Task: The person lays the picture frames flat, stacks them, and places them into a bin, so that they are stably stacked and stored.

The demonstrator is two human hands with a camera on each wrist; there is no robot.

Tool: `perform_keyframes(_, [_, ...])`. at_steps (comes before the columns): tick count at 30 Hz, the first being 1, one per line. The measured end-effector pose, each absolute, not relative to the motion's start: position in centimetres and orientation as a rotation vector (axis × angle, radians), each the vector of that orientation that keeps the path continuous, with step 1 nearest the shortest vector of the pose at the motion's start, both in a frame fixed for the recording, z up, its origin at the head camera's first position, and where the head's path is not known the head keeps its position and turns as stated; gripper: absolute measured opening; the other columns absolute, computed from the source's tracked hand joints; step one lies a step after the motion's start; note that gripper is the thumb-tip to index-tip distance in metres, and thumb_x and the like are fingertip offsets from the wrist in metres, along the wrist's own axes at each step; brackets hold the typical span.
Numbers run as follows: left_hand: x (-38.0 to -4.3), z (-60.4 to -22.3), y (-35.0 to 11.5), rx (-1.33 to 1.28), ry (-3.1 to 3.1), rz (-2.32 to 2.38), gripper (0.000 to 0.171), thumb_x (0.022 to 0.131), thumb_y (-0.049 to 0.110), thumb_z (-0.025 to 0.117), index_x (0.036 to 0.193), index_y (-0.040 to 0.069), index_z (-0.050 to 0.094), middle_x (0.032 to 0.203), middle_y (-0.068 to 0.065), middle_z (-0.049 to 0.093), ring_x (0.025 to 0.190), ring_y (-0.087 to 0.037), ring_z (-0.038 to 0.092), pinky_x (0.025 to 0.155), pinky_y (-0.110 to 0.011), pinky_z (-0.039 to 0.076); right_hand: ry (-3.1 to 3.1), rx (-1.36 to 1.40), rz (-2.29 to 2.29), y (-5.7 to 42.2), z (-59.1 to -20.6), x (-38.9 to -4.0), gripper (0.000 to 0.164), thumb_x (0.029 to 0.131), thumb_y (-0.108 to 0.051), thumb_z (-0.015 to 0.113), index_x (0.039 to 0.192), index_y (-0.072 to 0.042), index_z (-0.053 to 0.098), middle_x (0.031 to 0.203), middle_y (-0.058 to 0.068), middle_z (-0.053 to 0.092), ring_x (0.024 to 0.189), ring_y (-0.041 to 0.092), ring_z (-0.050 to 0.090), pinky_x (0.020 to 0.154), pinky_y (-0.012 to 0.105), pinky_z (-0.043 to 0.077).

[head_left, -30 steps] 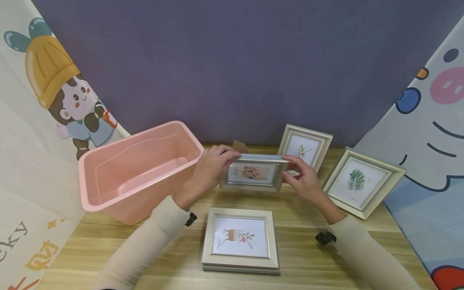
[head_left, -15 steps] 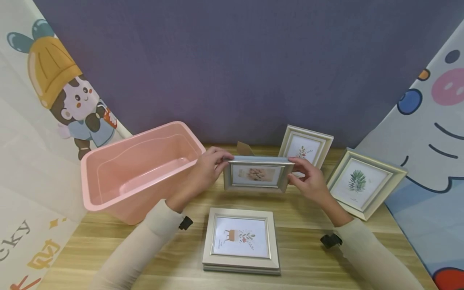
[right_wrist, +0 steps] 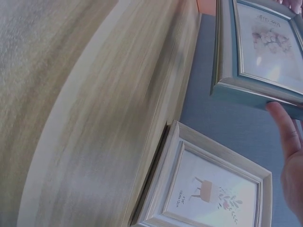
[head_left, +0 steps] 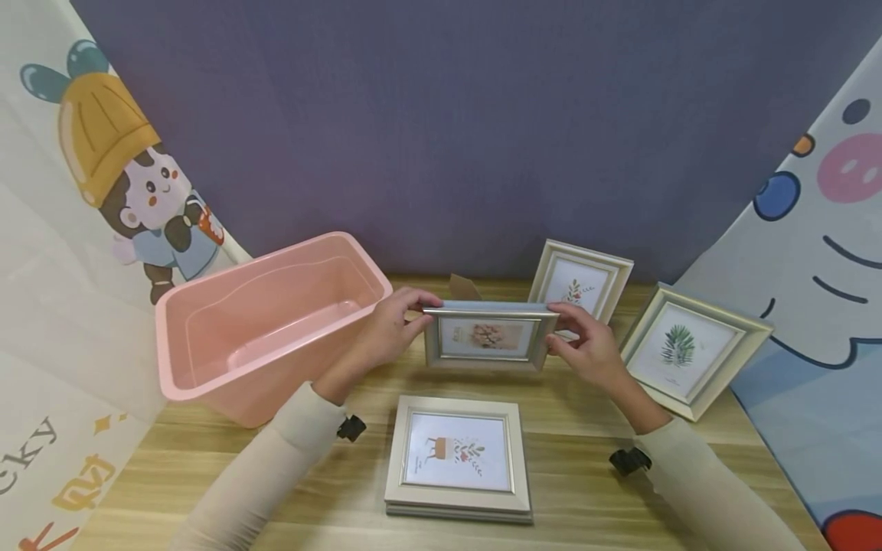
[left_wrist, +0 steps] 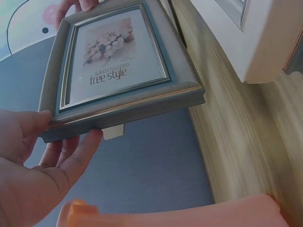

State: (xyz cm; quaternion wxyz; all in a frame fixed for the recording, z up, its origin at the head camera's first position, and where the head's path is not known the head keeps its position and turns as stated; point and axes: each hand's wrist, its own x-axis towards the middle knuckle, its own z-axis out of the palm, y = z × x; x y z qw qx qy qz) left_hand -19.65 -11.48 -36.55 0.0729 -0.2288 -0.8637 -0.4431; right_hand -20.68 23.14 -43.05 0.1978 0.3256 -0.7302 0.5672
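Note:
A silvery picture frame point(head_left: 488, 337) with a blossom photo stands sideways, its face tilted toward me, in the head view. My left hand point(head_left: 389, 329) pinches its upper left corner, thumb on the front and fingers behind, as the left wrist view point(left_wrist: 47, 156) shows from close up. At the opposite end, my right hand point(head_left: 586, 344) holds the upper right corner between thumb and fingers. A brown support flap point(head_left: 465, 288) sticks up behind the frame. Nearer to me, a cream picture frame point(head_left: 458, 451) with a deer print lies flat on top of another.
A pink bin point(head_left: 269, 394) stands at the left. At the back right, a cream frame with a floral print point(head_left: 577, 283) leans upright, partly behind my right hand. Farther right stands a frame with a green leaf print point(head_left: 678, 344). A dark partition point(head_left: 441, 138) closes off the wooden table's back.
The blossom picture frame has shifted slightly to the right with my hands. My left hand has slid outward from its top edge to the left corner.

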Motion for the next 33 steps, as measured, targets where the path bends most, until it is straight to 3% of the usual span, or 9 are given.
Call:
perform_keyframes(8, [-20.0,-37.1,-11.7,-0.685,-2.549,-1.464,0.029,0.097,0.006,0.066,0.126,0.007,0.067,0.125,-0.013,0.065,0.112,-0.028,0.062,0.090,-0.038,0.060,-2.013,0.931,1.623,23.1,-43.1,-20.8,0.055,0.077,0.032,0.063,0.129,0.014,0.055,0.104,-0.006,0.071,0.089,0.003,0.071,0.058,0.022,0.060])
perform_keyframes(15, [-20.7,-37.8,-12.0,-0.696,-2.487,-1.720,0.046,0.098,0.006,0.064,0.142,0.002,0.052,0.142,-0.019,0.056,0.124,-0.038,0.057,0.102,-0.049,0.054,-2.005,0.939,1.626,23.1,-43.0,-20.8,0.055,0.076,0.033,0.062,0.128,0.015,0.055,0.104,-0.009,0.071,0.089,0.002,0.071,0.058,0.022,0.060])
perform_keyframes(23, [-21.2,-38.5,-12.8,-0.804,-2.446,-1.921,0.061,0.098,0.000,0.061,0.153,-0.003,0.033,0.158,-0.022,0.037,0.144,-0.046,0.039,0.116,-0.058,0.039,-2.006,0.963,1.640,23.1,-42.9,-20.5,0.055,0.076,0.033,0.062,0.127,0.016,0.055,0.104,-0.010,0.072,0.088,0.003,0.071,0.058,0.022,0.060])
perform_keyframes(28, [-21.3,-38.6,-13.3,-0.925,-2.490,-1.943,0.071,0.100,0.008,0.062,0.160,0.008,0.024,0.167,-0.016,0.025,0.152,-0.042,0.028,0.122,-0.057,0.030,-2.017,1.004,1.658,23.2,-42.8,-20.4,0.054,0.076,0.035,0.059,0.126,0.018,0.052,0.110,-0.013,0.069,0.089,0.003,0.070,0.059,0.022,0.060])
perform_keyframes(33, [-21.7,-38.9,-13.9,-1.034,-2.524,-2.001,0.085,0.098,0.028,0.069,0.164,0.021,0.015,0.172,-0.009,0.013,0.158,-0.035,0.016,0.127,-0.056,0.020,-1.989,1.050,1.716,23.4,-42.8,-20.2,0.055,0.076,0.036,0.057,0.127,0.017,0.051,0.121,-0.010,0.065,0.094,0.002,0.070,0.060,0.024,0.061])
